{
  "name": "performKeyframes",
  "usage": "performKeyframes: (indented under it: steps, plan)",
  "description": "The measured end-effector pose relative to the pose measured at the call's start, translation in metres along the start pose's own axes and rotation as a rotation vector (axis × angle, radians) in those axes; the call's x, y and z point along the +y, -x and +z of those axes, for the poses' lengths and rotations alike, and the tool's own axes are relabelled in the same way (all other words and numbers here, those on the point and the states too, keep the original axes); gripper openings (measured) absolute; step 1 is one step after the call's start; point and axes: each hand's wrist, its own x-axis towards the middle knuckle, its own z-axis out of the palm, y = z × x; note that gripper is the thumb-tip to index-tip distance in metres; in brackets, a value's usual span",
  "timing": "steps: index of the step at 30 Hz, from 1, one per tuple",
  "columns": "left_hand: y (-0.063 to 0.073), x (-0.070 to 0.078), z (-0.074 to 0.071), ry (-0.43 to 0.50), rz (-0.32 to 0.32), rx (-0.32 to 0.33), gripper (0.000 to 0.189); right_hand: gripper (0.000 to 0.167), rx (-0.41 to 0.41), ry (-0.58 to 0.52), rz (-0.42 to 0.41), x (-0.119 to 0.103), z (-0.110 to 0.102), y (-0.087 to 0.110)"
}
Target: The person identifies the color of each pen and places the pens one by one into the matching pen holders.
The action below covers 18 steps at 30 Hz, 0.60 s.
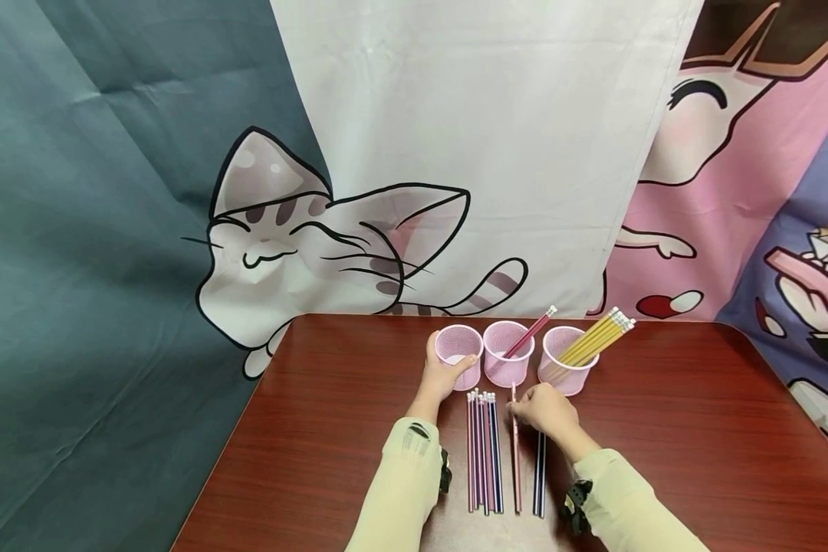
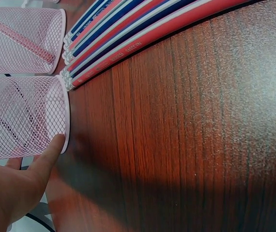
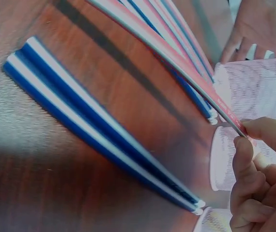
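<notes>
Sorting looks underway, at the picking-up step: the right grip (image 1: 547,412) pinches a pink-red pencil (image 1: 516,468) at six o'clock from the middle cup (image 1: 507,374); the left grip (image 1: 443,377) clasps the left cup (image 1: 472,377). Next probably calls for lifting and tilting the pencil cupward.
</notes>
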Motion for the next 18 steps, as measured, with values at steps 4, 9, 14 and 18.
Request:
performKeyframes:
  steps: [4, 9, 14, 18]
  plan:
    - [0.0, 0.0, 0.0, 0.006, 0.004, 0.003, 0.088, 0.033, 0.01, -0.005, -0.018, -0.005, -0.008, -0.002]
    - [-0.001, -0.001, 0.001, 0.02, 0.012, 0.006, 0.087, 0.034, 0.024, -0.016, -0.05, -0.013, -0.02, -0.002]
    - [-0.002, -0.002, 0.002, 0.027, 0.022, 0.007, 0.086, 0.034, 0.047, -0.049, -0.088, -0.02, -0.032, -0.004]
    - [-0.001, -0.002, 0.002, 0.024, 0.03, 0.011, 0.086, 0.033, 0.055, -0.054, -0.104, -0.026, -0.042, -0.006]
